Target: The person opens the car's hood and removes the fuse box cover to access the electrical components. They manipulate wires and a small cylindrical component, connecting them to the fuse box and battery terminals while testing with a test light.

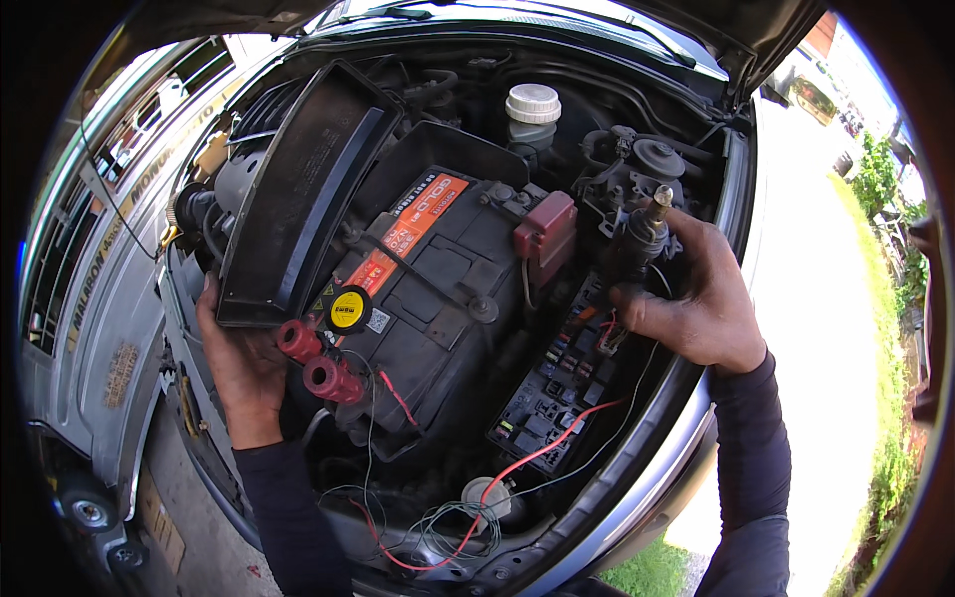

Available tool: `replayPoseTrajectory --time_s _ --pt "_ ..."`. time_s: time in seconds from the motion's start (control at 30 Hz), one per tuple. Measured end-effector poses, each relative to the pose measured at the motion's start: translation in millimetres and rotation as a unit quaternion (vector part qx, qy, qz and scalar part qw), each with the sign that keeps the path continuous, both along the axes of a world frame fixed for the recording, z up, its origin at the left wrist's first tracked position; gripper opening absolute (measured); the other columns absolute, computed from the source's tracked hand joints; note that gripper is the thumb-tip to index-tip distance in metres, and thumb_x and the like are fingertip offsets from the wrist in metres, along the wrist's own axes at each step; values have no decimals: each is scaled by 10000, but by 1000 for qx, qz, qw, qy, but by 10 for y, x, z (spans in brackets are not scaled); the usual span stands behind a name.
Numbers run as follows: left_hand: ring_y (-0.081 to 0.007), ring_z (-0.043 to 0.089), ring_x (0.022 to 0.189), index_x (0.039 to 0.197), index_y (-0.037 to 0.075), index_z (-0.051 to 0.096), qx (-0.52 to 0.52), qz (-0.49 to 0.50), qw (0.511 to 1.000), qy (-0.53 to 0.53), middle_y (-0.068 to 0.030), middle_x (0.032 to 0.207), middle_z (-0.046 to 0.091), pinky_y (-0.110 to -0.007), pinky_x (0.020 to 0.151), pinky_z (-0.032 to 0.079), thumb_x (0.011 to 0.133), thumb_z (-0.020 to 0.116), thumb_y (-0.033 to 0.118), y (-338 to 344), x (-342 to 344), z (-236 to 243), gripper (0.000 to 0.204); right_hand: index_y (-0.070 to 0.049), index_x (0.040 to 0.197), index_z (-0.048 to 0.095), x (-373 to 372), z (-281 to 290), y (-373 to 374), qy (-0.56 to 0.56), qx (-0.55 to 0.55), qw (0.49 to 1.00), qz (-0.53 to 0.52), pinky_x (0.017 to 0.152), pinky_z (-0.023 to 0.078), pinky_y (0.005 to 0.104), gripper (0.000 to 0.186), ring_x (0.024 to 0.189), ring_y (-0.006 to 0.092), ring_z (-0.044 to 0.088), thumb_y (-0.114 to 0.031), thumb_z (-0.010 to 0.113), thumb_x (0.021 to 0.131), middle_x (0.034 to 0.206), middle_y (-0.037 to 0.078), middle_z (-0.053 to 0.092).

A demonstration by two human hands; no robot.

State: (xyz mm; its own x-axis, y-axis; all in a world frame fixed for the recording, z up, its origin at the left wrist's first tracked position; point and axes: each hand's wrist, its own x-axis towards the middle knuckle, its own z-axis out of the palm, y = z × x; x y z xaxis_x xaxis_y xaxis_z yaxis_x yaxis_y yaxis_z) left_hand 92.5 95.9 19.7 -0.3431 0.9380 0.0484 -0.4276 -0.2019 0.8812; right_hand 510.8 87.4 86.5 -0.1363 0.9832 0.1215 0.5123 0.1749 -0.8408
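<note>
My left hand grips a long black plastic cover at its lower end, tilted over the left of the engine bay. Just beside that hand are two red rubber caps and a yellow round cap, on or by a car battery with an orange label. My right hand has its fingers wrapped round a dark cylindrical part with a metal tip pointing up. Below it is an uncovered fuse box, with a red wire and a thin green wire lying across that area.
The car's front body edge borders the bay on the right. A white-capped reservoir stands at the back, beneath the raised hood. A silver vehicle is parked at the left. Coiled wires lie at the bay's near edge.
</note>
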Motion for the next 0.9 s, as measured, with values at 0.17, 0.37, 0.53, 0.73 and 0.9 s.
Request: replayPoseTrajectory --time_s 0.17,0.37,0.53,0.73,0.9 --pt "-159 690 1036 1293 116 587 -1 32 999 -9 -32 1198 693 -373 838 580 1051 537 439 3 38 -2 407 56 1349 576 -3 50 42 -11 -22 999 42 1035 490 388 743 1126 219 607 -59 867 675 1228 141 628" --pt "-169 711 990 1285 103 596 -14 47 999 -6 -37 1174 712 -348 777 596 1022 546 501 21 186 66 480 48 1390 534 26 32 20 -25 -4 1000 18 1057 474 380 783 1158 224 596 -29 858 682 1229 144 634" --pt "-245 744 731 1265 56 591 -44 33 998 20 -98 1011 748 -387 599 606 1001 474 601 -58 227 157 616 54 1303 571 -89 -10 -17 38 68 997 9 987 507 373 680 1017 214 619 -24 826 678 1082 117 642" --pt "-277 709 566 1260 51 583 -78 -21 997 -11 -142 889 745 -407 440 551 1003 415 623 -84 251 215 649 80 1300 563 -34 -102 19 45 46 998 18 943 551 371 707 1006 200 625 -12 839 656 1094 122 616" --pt "-266 711 591 1261 56 584 -89 -29 995 -43 -126 903 744 -409 426 533 993 429 634 -89 290 238 656 77 1361 506 -14 -241 -14 44 82 995 -38 933 553 363 772 1017 182 613 31 830 662 1103 115 603"
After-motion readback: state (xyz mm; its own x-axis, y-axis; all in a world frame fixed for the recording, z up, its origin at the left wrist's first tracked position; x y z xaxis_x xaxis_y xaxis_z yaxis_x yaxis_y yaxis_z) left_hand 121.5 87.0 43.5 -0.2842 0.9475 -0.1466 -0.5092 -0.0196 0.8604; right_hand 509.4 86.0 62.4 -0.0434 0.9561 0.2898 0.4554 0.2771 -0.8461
